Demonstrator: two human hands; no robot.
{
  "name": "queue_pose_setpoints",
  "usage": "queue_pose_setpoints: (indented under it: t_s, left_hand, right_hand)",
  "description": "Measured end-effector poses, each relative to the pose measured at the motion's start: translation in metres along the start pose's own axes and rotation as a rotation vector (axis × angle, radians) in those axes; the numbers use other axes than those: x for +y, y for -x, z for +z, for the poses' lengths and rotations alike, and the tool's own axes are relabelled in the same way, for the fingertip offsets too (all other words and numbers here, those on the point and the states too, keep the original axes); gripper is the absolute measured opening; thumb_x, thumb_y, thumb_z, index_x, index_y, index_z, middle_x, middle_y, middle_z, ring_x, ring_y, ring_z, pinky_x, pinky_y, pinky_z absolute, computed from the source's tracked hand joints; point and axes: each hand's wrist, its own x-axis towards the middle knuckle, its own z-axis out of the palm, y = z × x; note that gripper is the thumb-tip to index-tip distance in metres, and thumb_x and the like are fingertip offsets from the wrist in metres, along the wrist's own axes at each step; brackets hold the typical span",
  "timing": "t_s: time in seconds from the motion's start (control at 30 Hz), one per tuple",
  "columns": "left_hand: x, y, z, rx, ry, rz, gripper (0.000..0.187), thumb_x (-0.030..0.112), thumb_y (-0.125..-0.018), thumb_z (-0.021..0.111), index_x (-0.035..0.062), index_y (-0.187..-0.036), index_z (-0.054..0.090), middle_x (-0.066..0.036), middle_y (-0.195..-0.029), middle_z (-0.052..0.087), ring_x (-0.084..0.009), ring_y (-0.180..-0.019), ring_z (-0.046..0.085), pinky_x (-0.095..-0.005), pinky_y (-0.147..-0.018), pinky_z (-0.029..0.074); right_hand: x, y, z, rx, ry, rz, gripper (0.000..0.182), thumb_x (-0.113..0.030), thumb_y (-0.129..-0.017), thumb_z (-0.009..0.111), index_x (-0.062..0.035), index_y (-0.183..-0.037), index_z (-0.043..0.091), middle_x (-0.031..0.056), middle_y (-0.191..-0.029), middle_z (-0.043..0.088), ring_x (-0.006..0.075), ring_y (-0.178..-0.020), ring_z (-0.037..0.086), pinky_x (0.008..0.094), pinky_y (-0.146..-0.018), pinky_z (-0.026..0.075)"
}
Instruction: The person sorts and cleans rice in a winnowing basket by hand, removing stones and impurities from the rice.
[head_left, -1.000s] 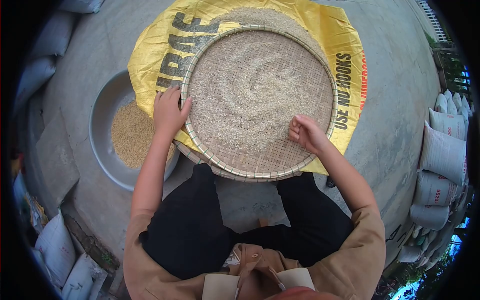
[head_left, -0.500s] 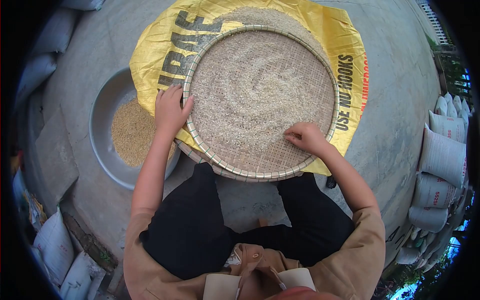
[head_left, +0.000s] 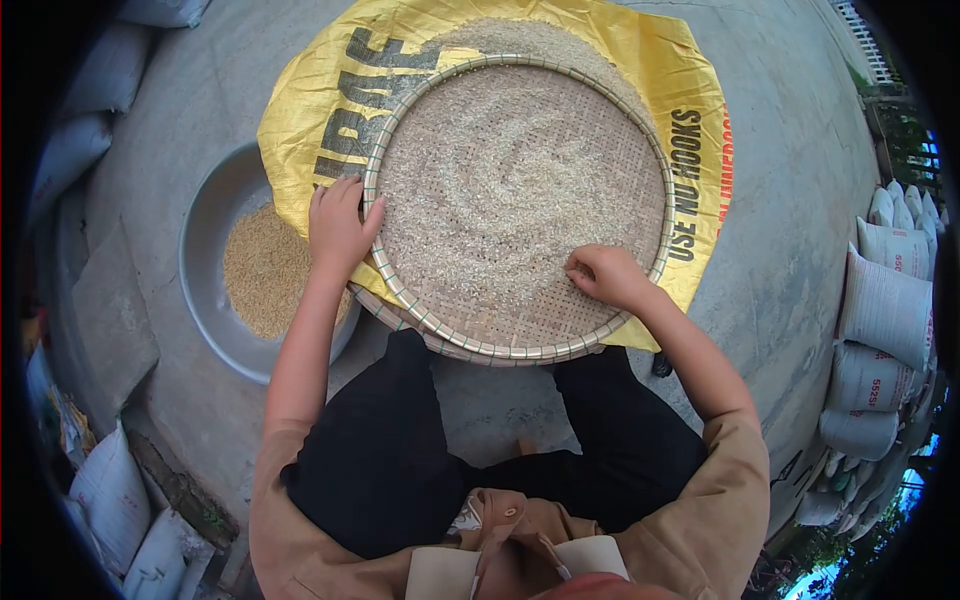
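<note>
A round woven bamboo winnowing tray (head_left: 560, 325) lies in front of my knees, with pale rice grains (head_left: 520, 190) spread thinly over it. My left hand (head_left: 340, 225) holds the tray's left rim, thumb at the edge and fingers along the outside. Over the lower right of the tray, my right hand (head_left: 608, 275) is closed in a pinch just above or at the grains. Whatever is between its fingertips is too small to make out. Under the tray's lower left edge, part of another woven rim (head_left: 385, 312) shows.
Beneath the tray spreads a yellow printed sack (head_left: 300, 140) with a grain heap (head_left: 540, 38) at its far side. A metal basin (head_left: 205, 290) holding brown grain (head_left: 262, 270) stands at left. Full sacks are stacked at right (head_left: 885, 310) and lie at left (head_left: 110, 490).
My right hand has barely shifted, its pinched fingers drawn a little closer together. My left hand stays at the rim, and the tray sits almost as before.
</note>
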Motion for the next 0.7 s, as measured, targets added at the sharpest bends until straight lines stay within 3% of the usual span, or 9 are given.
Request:
queue_pose_setpoints:
  t_s: [0.13,0.2,0.23,0.3,0.33,0.4,0.43,0.5,0.7]
  left_hand:
    - [0.0,-0.001,0.0,-0.007,0.004,0.006,0.038,0.034,-0.083,0.058,-0.0005,-0.098,0.062,-0.015,-0.111,0.061,-0.0295,-0.109,0.053,-0.0452,-0.1,0.031]
    - [0.001,-0.001,0.0,-0.004,0.002,0.01,0.037,0.034,-0.083,0.058,-0.0004,-0.098,0.062,-0.015,-0.111,0.061,-0.0296,-0.109,0.053,-0.0452,-0.1,0.031]
    - [0.001,-0.001,0.0,0.0,-0.002,0.006,0.037,0.034,-0.083,0.058,-0.0003,-0.097,0.062,-0.015,-0.111,0.06,-0.0297,-0.109,0.053,-0.0451,-0.1,0.031]
    - [0.001,-0.001,0.0,-0.006,-0.007,0.009,0.037,0.034,-0.083,0.058,-0.0003,-0.098,0.062,-0.015,-0.111,0.06,-0.0298,-0.109,0.053,-0.0451,-0.1,0.031]
    - [0.001,-0.001,0.0,-0.014,-0.012,0.005,0.038,0.034,-0.083,0.058,-0.0003,-0.098,0.061,-0.015,-0.111,0.06,-0.0299,-0.109,0.053,-0.0451,-0.1,0.031]
    - [0.001,-0.001,0.001,-0.008,-0.014,0.011,0.038,0.034,-0.083,0.058,-0.0004,-0.099,0.061,-0.015,-0.111,0.06,-0.03,-0.109,0.053,-0.0452,-0.1,0.032]
    - [0.001,-0.001,0.001,-0.004,-0.014,0.011,0.038,0.034,-0.083,0.058,-0.0005,-0.099,0.061,-0.015,-0.111,0.06,-0.0301,-0.109,0.053,-0.0452,-0.1,0.032]
    - [0.0,-0.001,0.001,-0.01,-0.01,0.014,0.038,0.033,-0.083,0.058,-0.0007,-0.099,0.061,-0.015,-0.111,0.06,-0.0301,-0.109,0.053,-0.0453,-0.1,0.032]
    - [0.002,-0.001,0.0,-0.022,-0.005,0.018,0.037,0.032,-0.082,0.059,-0.0014,-0.1,0.061,-0.016,-0.111,0.06,-0.0303,-0.108,0.053,-0.0457,-0.1,0.032]
  right_hand:
    - [0.003,0.001,-0.005,0.062,-0.05,-0.013,0.011,-0.016,-0.077,0.063,-0.0066,-0.082,0.06,0.0086,-0.07,0.059,0.0238,-0.063,0.059,0.0347,-0.06,0.047]
    - [0.007,0.0,-0.006,-0.047,-0.425,0.21,0.013,-0.017,-0.079,0.064,-0.0053,-0.081,0.059,0.002,-0.064,0.053,0.0121,-0.054,0.048,0.0272,-0.054,0.041]
    - [0.009,-0.001,-0.006,-0.041,-0.427,0.211,0.013,-0.017,-0.079,0.064,-0.0053,-0.081,0.059,0.002,-0.064,0.053,0.0121,-0.054,0.048,0.0272,-0.054,0.041]
    - [0.013,-0.004,-0.006,-0.003,-0.805,0.309,0.012,-0.016,-0.083,0.062,-0.0051,-0.082,0.057,-0.0047,-0.063,0.045,0.0039,-0.054,0.037,0.0226,-0.051,0.034]
    - [0.015,-0.004,-0.007,0.002,-0.807,0.309,0.012,-0.016,-0.083,0.062,-0.0051,-0.082,0.057,-0.0047,-0.063,0.045,0.0039,-0.054,0.037,0.0226,-0.051,0.034]
    - [0.017,-0.003,-0.011,-0.067,-1.301,0.322,0.01,-0.016,-0.087,0.058,-0.0067,-0.085,0.054,-0.0064,-0.061,0.041,0.0043,-0.051,0.033,0.0225,-0.051,0.032]
    - [0.02,-0.002,-0.01,-0.062,-1.303,0.322,0.01,-0.016,-0.087,0.058,-0.0067,-0.085,0.054,-0.0064,-0.061,0.041,0.0043,-0.051,0.033,0.0225,-0.051,0.032]
    - [0.023,0.001,-0.009,-0.165,-1.672,0.217,0.009,-0.017,-0.09,0.054,-0.0087,-0.087,0.051,-0.0061,-0.062,0.037,0.0053,-0.051,0.031,0.0229,-0.054,0.032]
    - [0.012,0.005,-0.018,-0.158,-1.785,0.033,0.018,-0.027,-0.091,0.051,-0.0111,-0.083,0.047,-0.0038,-0.066,0.036,0.0071,-0.054,0.036,0.0261,-0.061,0.036]
